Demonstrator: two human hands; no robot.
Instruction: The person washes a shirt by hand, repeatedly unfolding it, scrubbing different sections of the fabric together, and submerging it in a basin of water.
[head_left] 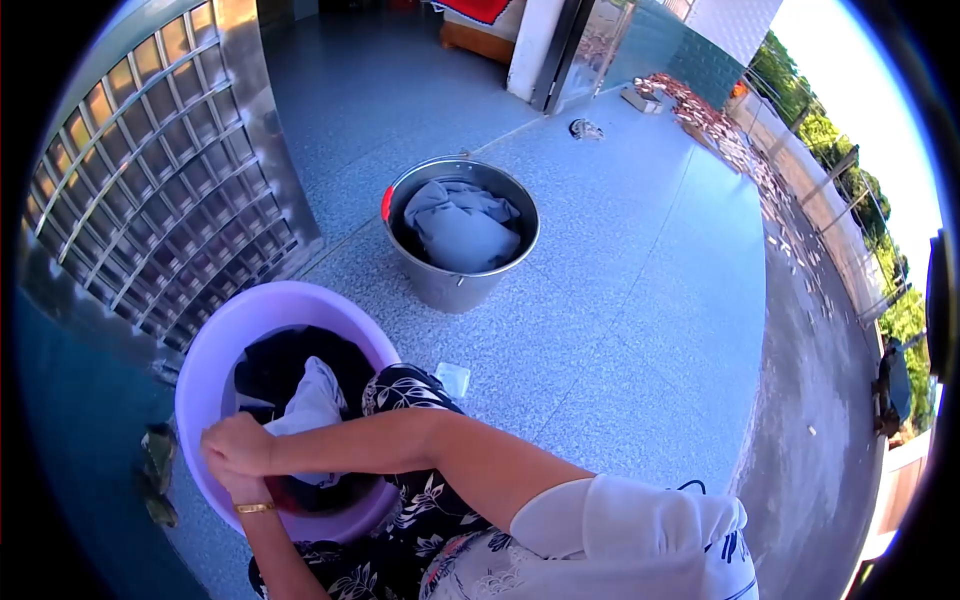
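A purple tub (205,370) holds dark wet cloth (300,357) and a light grey cloth (318,388). Over the tub's near left side, my right hand (238,443) is closed, its arm reaching across from the right. Pressed against it is my left hand (236,486), also closed, with a gold bracelet (255,508) on the wrist. The light grey cloth runs up to the fingers and appears gripped between both hands; the fists hide the part they hold. My right forearm covers some of the tub's contents.
Beyond the tub stands a metal bucket (455,290) with grey-blue cloth (465,225) inside. A metal lattice gate (165,170) rises at left. A small pale clear item (453,379) lies on the speckled floor (610,300). Broken bricks (715,125) lie at far right.
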